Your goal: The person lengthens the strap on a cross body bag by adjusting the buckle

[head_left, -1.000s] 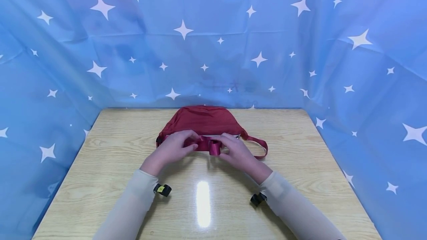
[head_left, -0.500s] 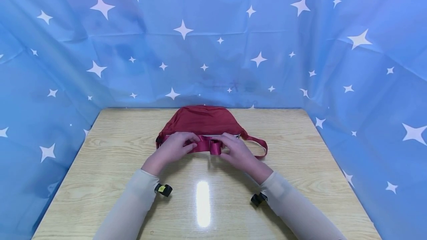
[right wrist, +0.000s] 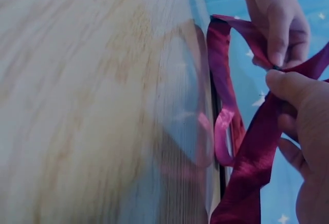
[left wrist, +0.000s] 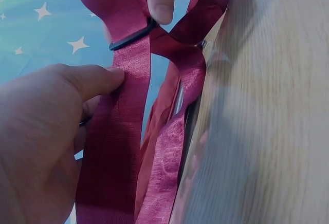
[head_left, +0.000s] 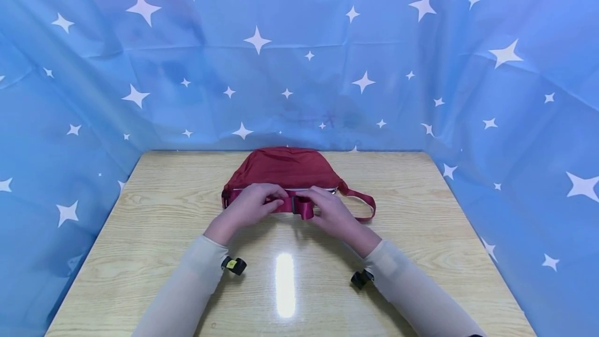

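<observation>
A dark red waist bag [head_left: 292, 168] lies toward the back of the table, its zip edge facing me. In front of it, both hands hold its shiny red strap [left wrist: 115, 126]. My left hand [head_left: 255, 203] pinches the strap between thumb and fingers. Just beside that thumb sits a dark strap slider [left wrist: 132, 36]. On the slider's other side my right hand [head_left: 329, 211] pinches the strap, with a loop of webbing [head_left: 306, 209] standing out by its fingers. In the right wrist view the two hands' fingertips come close together at the slider.
A thinner strap loop [head_left: 367, 204] curves out on the table at the bag's right end. The wooden table [head_left: 154, 254] ends at the back against a blue curtain [head_left: 299, 66] with white stars. A bright light reflection [head_left: 285, 285] shows on the tabletop.
My left hand has shifted slightly right along the strap, closer to my right hand. The slider and webbing loop show a little further right. The bag stays in place.
</observation>
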Motion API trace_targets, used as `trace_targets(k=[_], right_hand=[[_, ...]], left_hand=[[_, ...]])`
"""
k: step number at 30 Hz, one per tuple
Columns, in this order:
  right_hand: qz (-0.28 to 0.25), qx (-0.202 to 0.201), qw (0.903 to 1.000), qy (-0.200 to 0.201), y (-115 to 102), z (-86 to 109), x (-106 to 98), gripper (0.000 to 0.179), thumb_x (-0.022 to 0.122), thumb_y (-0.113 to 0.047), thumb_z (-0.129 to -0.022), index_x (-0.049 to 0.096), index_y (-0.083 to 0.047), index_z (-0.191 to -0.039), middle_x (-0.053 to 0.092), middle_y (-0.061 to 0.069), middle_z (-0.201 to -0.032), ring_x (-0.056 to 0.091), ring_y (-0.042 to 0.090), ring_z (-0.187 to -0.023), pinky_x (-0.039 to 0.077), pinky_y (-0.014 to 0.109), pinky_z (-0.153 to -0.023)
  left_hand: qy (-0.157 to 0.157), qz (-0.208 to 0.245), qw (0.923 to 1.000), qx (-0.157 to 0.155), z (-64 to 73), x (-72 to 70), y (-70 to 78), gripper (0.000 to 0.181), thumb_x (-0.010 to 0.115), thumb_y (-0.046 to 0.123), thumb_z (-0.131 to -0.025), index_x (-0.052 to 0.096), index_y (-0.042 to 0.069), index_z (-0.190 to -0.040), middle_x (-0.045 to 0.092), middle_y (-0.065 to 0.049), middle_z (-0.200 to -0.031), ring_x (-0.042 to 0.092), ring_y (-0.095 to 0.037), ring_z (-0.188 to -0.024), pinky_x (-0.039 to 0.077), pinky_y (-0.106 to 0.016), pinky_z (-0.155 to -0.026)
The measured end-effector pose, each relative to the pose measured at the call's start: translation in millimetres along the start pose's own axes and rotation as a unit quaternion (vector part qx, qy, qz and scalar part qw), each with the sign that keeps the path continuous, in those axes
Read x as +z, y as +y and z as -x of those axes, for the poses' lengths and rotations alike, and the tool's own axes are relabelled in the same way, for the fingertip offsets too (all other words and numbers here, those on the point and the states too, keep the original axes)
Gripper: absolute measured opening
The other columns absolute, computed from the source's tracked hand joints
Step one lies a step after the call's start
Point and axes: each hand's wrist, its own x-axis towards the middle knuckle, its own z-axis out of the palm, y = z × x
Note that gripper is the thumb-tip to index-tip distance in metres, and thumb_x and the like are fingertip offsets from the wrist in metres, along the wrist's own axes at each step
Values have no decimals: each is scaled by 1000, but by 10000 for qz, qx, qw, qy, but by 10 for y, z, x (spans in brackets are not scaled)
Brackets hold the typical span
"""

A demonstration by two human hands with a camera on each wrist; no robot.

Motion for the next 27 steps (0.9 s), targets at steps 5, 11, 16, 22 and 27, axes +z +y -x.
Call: trace_targets(k=[5,11,16,22,27], right_hand=[[-97,16,9999,-40,3,-15,30,61,95,-6,-89,69,-10,-144,73,5,-125,70,21,-112,61,43,-97],[-180,179,9996,-110,-44,-41,29,61,95,-7,-89,69,-10,-144,73,6,-128,72,22,-113,62,42,-97],[-266,333,9990,-139,-72,-54,31,62,95,-7,-88,69,-9,-145,72,8,-132,72,26,-117,62,44,-98],[-273,323,9991,-84,-82,-59,35,58,93,-9,-91,69,-8,-144,73,8,-133,72,27,-119,62,45,-99],[-288,319,9991,-69,-90,-59,35,58,93,-9,-92,69,-8,-144,73,8,-135,72,26,-121,61,45,-100]], left_hand=[[-31,102,9999,4,-19,41,34,15,77,17,-107,79,19,-121,79,7,-113,73,-9,-104,60,-38,-94],[46,136,9999,-81,-35,77,70,19,78,17,-106,74,20,-124,79,9,-110,73,-7,-103,60,-36,-94],[27,148,9996,-248,-15,91,101,29,84,21,-102,71,23,-127,76,11,-108,71,-8,-101,59,-39,-96],[38,-144,9997,-203,-11,126,112,47,94,24,-92,69,21,-132,75,5,-123,70,-14,-112,58,-41,-101],[242,-634,9977,92,-25,157,98,51,97,26,-89,69,19,-131,75,4,-126,70,-16,-118,56,-41,-104]])
